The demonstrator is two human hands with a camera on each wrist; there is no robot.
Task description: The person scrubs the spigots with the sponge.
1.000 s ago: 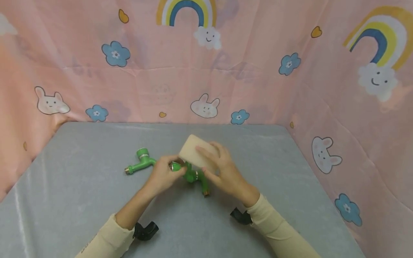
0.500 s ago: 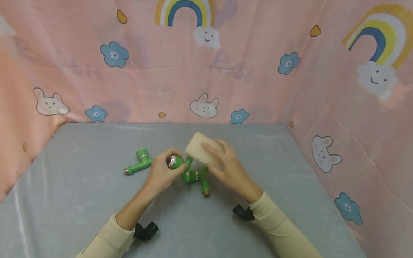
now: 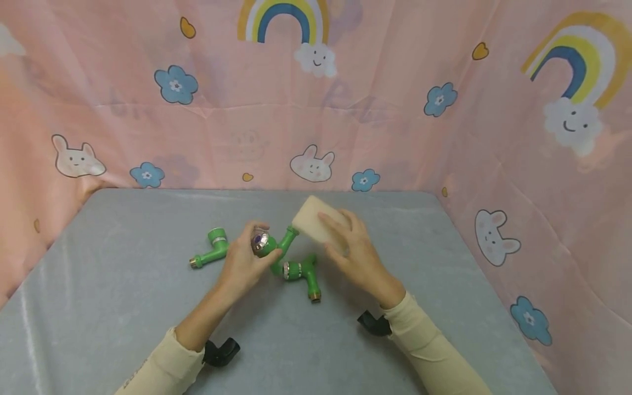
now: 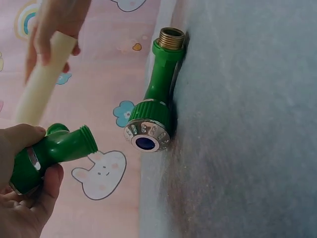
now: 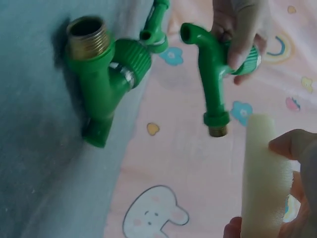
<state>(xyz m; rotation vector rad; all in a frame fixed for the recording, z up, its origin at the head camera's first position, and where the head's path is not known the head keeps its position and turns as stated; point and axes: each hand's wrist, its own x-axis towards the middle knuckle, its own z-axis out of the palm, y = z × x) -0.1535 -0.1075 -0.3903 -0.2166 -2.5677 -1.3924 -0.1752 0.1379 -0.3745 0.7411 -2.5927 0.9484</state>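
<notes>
My left hand (image 3: 242,266) holds a green tap (image 3: 287,240) by its ribbed knob, raised off the table; its brass-threaded end (image 5: 218,131) points down in the right wrist view. With thumb and fingers, my right hand (image 3: 364,263) grips a cream sponge block (image 3: 316,218) by its sides. The sponge sits just right of the held tap, overlapping its end in the head view but apart from it in the right wrist view. A second green tap (image 3: 310,278) lies on the table below the hands. Left of my left hand lies a third tap (image 3: 213,252).
The grey cloth-covered table (image 3: 123,307) runs back to a pink printed curtain (image 3: 222,131), which also closes off the right side. A black curved piece (image 3: 221,352) sits at the left cuff, and another black piece (image 3: 373,323) at the right cuff.
The sponge and right hand have moved up and right, away from the held tap. My left hand has shifted slightly left and turned the tap, showing more of its knob and pipe.
</notes>
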